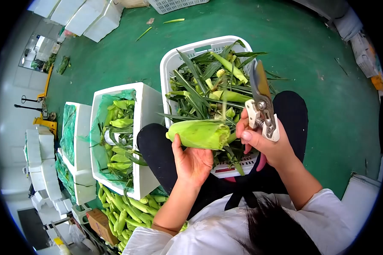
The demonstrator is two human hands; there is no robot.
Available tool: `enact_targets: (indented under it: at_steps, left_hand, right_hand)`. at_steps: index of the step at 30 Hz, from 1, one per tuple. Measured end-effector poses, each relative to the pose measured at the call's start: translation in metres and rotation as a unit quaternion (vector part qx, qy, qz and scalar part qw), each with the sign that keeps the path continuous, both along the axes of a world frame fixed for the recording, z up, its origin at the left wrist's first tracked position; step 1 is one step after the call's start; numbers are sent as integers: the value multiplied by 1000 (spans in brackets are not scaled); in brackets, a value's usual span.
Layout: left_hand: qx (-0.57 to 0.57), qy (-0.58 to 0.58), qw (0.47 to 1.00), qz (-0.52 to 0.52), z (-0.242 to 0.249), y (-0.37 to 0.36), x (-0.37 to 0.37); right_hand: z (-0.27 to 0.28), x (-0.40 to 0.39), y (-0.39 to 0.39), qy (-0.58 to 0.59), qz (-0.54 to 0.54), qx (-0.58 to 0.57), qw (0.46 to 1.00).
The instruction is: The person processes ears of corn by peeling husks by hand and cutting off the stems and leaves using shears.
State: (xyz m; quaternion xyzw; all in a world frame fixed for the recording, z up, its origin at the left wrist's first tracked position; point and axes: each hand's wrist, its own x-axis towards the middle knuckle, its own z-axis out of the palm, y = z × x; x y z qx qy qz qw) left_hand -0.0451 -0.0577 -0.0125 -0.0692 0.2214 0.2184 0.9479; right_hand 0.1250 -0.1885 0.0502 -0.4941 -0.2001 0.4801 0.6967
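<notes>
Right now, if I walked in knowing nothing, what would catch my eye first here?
Probably the green corn ear held in the left hand at the centre, with the pruning shears raised in the right hand just beside it. Behind them a white plastic crate is heaped with trimmed leaves, and to its left a white foam box holds more ears.

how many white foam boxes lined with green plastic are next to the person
2. One foam box stands right beside the person's knee, holding trimmed corn ears; the second foam box stands just past it, farther from the person. More may be hidden beyond the frame edge.
</notes>
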Motion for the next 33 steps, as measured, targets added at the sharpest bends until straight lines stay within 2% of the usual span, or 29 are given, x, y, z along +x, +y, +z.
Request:
enact_targets:
  at_steps: [2, 5, 9, 11, 13, 15, 17, 18, 19, 21, 22, 23, 24, 25, 27, 29, 31, 32, 33]
  left_hand:
    - [17, -26, 999, -44, -1, 0, 2]
    - [33, 18, 996, -76, 0, -4, 1]
    - [78, 87, 988, -96, -9, -6, -4]
    - [132, 108, 980, -101, -17, -10, -8]
    - [193, 144, 966, -97, -18, -17, -5]
    - [141, 121, 973, -140, -22, -22, -1]
    - [49, 84, 976, -194, -23, -24, 7]
    - [33, 95, 966, -239, -14, -26, 10]
    - [103, 156, 932, -310, -22, -21, 4]
    - [238, 270, 826, -435, -43, -10, -14]
    - [452, 325, 759, -338, -38, -14, -17]
    - [547, 383, 695, -267, -23, -11, -19]
    - [601, 389, 659, -230, -3, -13, -21]
    - [652, 395, 619, -190, 22, -16, -22]
    - [783, 429, 405, -196, 54, -21, -12]
    - [775, 458, 390, -195, 48, -19, -13]
    - [652, 378, 636, -169, 34, -24, -20]
    - [569, 323, 741, -150, 27, -27, -23]
    - [499, 282, 813, -104, 23, -30, -24]
  right_hand:
    - [13, 7, 5, -37, 49, -7, 998]
    - [9, 11, 11, -182, 100, -45, 977]
    - [-5, 16, 10, -259, 132, -39, 956]
    - [-14, 15, 4, -247, 127, -96, 956]
    - [-36, 5, -7, -177, 80, -94, 976]
    - [-40, -10, -13, -2, 38, -60, 997]
    - [-39, -28, -10, 74, -29, -40, 996]
    - [-43, -31, -12, 91, -26, -29, 995]
    - [-42, -36, -12, 89, -49, -52, 993]
    - [-37, -37, -17, 72, -47, -76, 993]
    - [-36, -39, -18, 42, -56, -85, 994]
    - [-36, -43, -17, 13, -64, -93, 993]
    - [-36, -47, -16, -16, -70, -102, 992]
    - [-38, -50, -13, -104, -61, -100, 988]
    - [-45, -57, -3, -277, -33, -90, 956]
    - [-36, -61, 1, -259, -23, -92, 961]
    - [-40, -62, -1, -284, -35, -56, 957]
    - [-42, -61, -6, -184, -39, -52, 981]
    - [-40, -57, -10, -92, -48, -44, 994]
